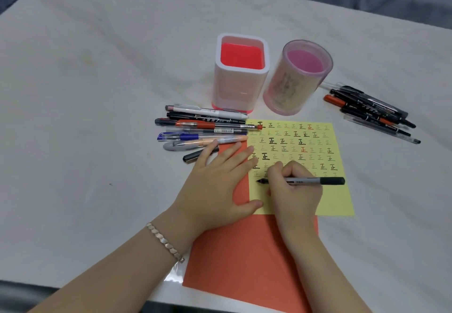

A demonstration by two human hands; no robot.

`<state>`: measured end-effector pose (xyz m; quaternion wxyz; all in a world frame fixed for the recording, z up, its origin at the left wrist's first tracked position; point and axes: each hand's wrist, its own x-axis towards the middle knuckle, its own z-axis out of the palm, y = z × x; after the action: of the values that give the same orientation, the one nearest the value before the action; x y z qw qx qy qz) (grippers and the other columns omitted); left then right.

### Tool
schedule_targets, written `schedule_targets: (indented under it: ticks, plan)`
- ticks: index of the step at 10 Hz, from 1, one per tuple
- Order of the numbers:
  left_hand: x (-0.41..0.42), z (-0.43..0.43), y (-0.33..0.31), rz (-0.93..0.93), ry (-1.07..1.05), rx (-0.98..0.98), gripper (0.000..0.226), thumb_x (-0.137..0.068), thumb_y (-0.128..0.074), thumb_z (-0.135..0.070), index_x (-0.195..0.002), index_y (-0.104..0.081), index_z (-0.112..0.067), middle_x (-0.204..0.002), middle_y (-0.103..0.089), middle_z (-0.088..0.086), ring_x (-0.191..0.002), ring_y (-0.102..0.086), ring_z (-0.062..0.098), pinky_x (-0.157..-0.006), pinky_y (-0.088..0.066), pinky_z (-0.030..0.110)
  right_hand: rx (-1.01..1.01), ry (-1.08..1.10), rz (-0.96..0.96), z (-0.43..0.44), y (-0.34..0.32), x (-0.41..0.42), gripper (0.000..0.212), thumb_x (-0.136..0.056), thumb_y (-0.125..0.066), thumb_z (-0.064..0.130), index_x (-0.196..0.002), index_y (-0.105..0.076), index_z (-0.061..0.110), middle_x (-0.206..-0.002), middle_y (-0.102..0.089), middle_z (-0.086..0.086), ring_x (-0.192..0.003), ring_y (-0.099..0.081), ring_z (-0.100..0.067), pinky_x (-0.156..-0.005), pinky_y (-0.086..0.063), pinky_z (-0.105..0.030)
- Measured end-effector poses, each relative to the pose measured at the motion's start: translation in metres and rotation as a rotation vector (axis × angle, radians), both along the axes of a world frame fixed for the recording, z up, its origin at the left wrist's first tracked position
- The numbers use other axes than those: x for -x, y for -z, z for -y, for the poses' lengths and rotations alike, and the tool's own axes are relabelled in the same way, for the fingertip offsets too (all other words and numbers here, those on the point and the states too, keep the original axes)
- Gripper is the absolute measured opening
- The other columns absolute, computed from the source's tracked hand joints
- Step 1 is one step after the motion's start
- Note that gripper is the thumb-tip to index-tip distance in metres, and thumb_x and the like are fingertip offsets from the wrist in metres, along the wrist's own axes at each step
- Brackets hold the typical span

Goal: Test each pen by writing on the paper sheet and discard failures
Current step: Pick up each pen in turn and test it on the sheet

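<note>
Black felt-tip pen [315,181] lies nearly level over the lower part of the yellow paper sheet [338,197], grasped in my right hand [294,191] with the fingers curled round its front end and the tip pointing left, close to the sheet's left edge; whether the tip touches the paper I cannot tell. Rows of the character 正 fill the upper part of the sheet, most in black or faint grey and two in red, while the strip nearest me is bare. My left hand [217,190] rests flat and released, fingers spread, on an orange sheet [244,251] that lies under the yellow one and runs to the near edge of the tabletop [97,92]; its fingertips reach the yellow sheet's left edge and the thumb lies at its near left corner. A metal bracelet [163,241] circles that wrist. A row of pens [203,129] lies side by side just left of the sheet's far corner, and a short black pen [195,157] sits partly under my little finger. Beyond the sheet, near the middle of the tabletop, stand a white square pen holder [241,87] with a red inside and a clear round pen holder [293,87] with a pink inside, close together. A heap of pens [371,112], mostly black, lies toward the right edge.
</note>
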<state>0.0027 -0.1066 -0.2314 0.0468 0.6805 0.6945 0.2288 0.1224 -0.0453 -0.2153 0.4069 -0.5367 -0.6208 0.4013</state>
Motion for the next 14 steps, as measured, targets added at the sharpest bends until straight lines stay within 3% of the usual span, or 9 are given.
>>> schedule_targets:
  ticks: [3, 5, 14]
  plan:
    - [-0.0008, -0.0003, 0.0001, 0.0, -0.004, 0.008, 0.071, -0.071, -0.045, -0.065, -0.126, -0.057, -0.022, -0.139, -0.049, -0.006, -0.133, -0.038, 0.012, -0.111, -0.014, 0.046, -0.03, -0.012, 0.012, -0.0007, 0.0024, 0.0009, 0.033, -0.07, -0.052, 0.019, -0.045, -0.035, 0.006, -0.042, -0.038, -0.006, -0.042, -0.034, -0.01, -0.046, -0.031, -0.013]
    - [-0.001, -0.0001, 0.0003, 0.001, -0.008, 0.016, 0.071, -0.071, -0.046, -0.065, -0.127, -0.056, -0.023, -0.14, -0.047, -0.007, -0.134, -0.035, 0.01, -0.111, -0.014, 0.047, -0.058, -0.011, 0.008, -0.0016, 0.005, 0.0013, 0.035, -0.07, -0.052, 0.018, -0.043, -0.029, 0.019, -0.038, -0.036, 0.006, -0.04, -0.032, -0.007, -0.044, -0.028, -0.013]
    - [-0.0012, 0.0007, -0.0021, -0.004, -0.012, 0.018, 0.072, -0.07, -0.045, -0.066, -0.128, -0.056, -0.023, -0.14, -0.047, -0.007, -0.133, -0.037, 0.012, -0.111, -0.013, 0.047, -0.03, 0.017, -0.039, -0.0017, 0.0047, -0.0008, 0.032, -0.067, -0.051, 0.014, -0.043, -0.029, 0.015, -0.038, -0.028, 0.005, -0.041, -0.028, -0.008, -0.044, -0.027, -0.013]
